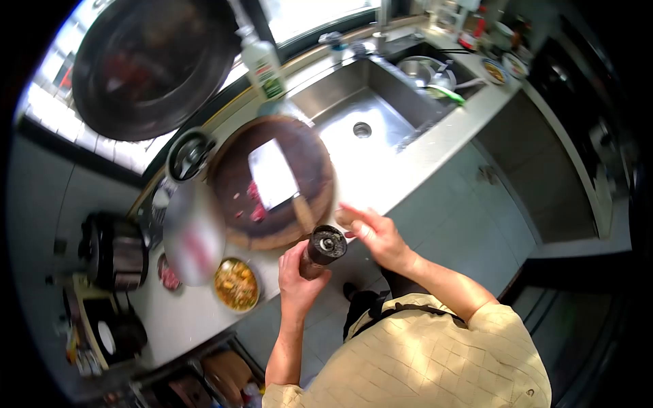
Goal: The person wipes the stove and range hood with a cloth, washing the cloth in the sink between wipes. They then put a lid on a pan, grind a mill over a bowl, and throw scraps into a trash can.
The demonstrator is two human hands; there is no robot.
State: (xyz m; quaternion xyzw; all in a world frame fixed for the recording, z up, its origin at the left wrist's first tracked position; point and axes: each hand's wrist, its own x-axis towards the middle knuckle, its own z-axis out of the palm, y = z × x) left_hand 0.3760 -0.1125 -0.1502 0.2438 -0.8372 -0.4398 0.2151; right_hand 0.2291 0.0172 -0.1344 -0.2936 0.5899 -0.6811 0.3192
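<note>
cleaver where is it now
In the head view, the cleaver lies on the round wooden board, left of the sink, with red meat bits beside its blade.

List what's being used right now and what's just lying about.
In use:
- grinder, held in the left hand
- right hand, raised beside it

Apparently just lying about:
- cleaver and meat bits on the chopping board
- bowl of food
- pump bottle near the sink
</note>
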